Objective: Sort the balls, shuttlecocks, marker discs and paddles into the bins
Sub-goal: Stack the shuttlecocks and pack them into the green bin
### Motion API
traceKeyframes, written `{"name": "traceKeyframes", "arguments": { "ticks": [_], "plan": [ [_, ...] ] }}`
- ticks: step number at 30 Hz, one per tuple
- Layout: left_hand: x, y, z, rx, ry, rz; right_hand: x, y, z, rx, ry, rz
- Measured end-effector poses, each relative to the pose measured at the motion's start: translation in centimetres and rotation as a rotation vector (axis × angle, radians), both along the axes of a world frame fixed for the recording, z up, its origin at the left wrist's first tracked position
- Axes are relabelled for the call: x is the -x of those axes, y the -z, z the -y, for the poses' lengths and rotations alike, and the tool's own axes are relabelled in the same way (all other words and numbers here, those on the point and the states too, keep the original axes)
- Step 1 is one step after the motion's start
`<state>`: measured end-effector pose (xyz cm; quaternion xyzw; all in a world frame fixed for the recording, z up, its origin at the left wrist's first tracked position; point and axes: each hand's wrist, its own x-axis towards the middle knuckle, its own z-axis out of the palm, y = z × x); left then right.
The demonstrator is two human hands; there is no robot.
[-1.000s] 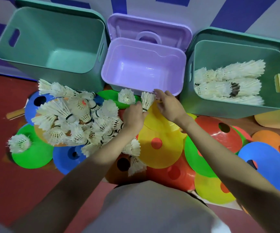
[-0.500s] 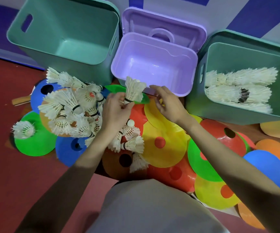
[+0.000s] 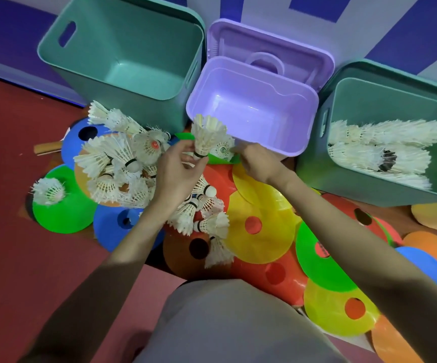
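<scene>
Head view shows the left hand (image 3: 178, 171) pinching a small stack of shuttlecocks (image 3: 206, 134) at its cork end, feathers up, just in front of the purple bin (image 3: 251, 111). The right hand (image 3: 254, 161) reaches a single shuttlecock (image 3: 222, 149) lying on a green disc (image 3: 220, 159); whether its fingers already close on it, I cannot tell. I think the risks are two: the nested stack can slide apart if the pinch is weak, and the feathers can be crushed. The right teal bin (image 3: 314, 163) already holds shuttlecocks.
</scene>
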<state>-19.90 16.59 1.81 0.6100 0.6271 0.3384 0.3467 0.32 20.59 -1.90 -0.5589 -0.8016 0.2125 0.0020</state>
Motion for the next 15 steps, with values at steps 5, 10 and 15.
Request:
{"name": "traceKeyframes", "arguments": {
  "ticks": [5,10,15],
  "plan": [
    [0.2,-0.1,0.2,-0.033,0.023,-0.051,-0.8,-1.2,1.0,-0.180,0.144,-0.167],
    [0.3,0.0,0.0,-0.060,0.032,-0.109,-1.5,-2.7,2.3,-0.365,0.358,-0.386],
    [0.4,0.5,-0.2,-0.037,-0.005,-0.147,-1.1,-5.2,3.9,-0.578,0.573,-0.662]
  ]
}}
